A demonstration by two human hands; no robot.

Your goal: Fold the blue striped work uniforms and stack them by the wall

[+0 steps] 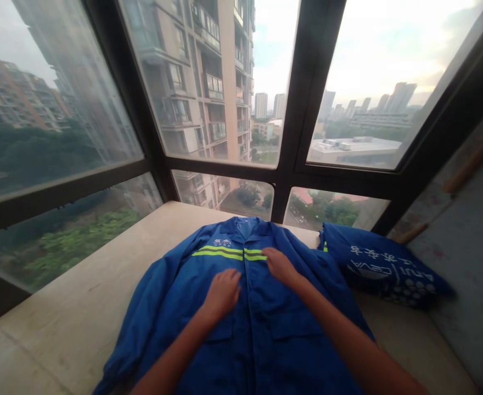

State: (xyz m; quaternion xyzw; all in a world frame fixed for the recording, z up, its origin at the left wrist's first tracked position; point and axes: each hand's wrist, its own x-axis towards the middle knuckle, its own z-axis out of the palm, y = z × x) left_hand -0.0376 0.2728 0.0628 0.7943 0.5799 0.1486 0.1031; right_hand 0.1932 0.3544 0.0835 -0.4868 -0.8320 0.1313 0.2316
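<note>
A blue work jacket (208,269) lies spread front side up, its collar toward the window. Yellow-green reflective stripes cross the chest, and small white lettering sits above the left stripe. My left hand (224,291) is over the jacket's front beside the centre placket, fingers loosely bent and slightly apart, with nothing visible in them. Farther up, my right hand (281,266) touches the right chest stripe with its fingertips. No fold of cloth shows raised between those fingers. Slight blur softens both hands, and my forearms cover parts of the lower front.
Beneath the jacket is a pale stone window ledge (80,280). A folded blue bundle with white printing (381,266) rests to the right, close to the wall (472,274). Dark window frames (282,181) border the ledge behind and at left.
</note>
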